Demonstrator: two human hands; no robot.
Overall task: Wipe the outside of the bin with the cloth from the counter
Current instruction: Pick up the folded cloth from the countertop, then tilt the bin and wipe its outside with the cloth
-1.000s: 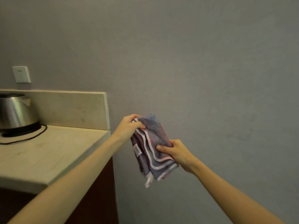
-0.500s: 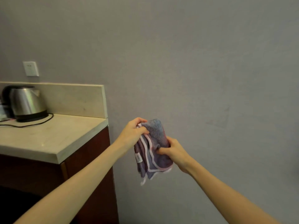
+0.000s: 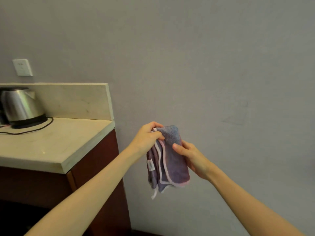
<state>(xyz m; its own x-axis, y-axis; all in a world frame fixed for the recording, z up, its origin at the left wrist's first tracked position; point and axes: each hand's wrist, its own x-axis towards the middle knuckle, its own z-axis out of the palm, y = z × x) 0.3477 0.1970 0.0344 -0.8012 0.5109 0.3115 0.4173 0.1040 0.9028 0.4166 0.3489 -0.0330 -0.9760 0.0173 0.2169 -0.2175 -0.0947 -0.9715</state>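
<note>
Right now both hands grip the cloth (image 3: 170,160) in mid-air at the centre of the frame: the left hand (image 3: 148,138) pinches its top edge, and the right hand (image 3: 192,159) clamps its side between thumb and fingers. No bin is in view. Loose folds hang below, so a slack grip could let the cloth slip and drop beside the counter (image 3: 51,147) at left.
</note>
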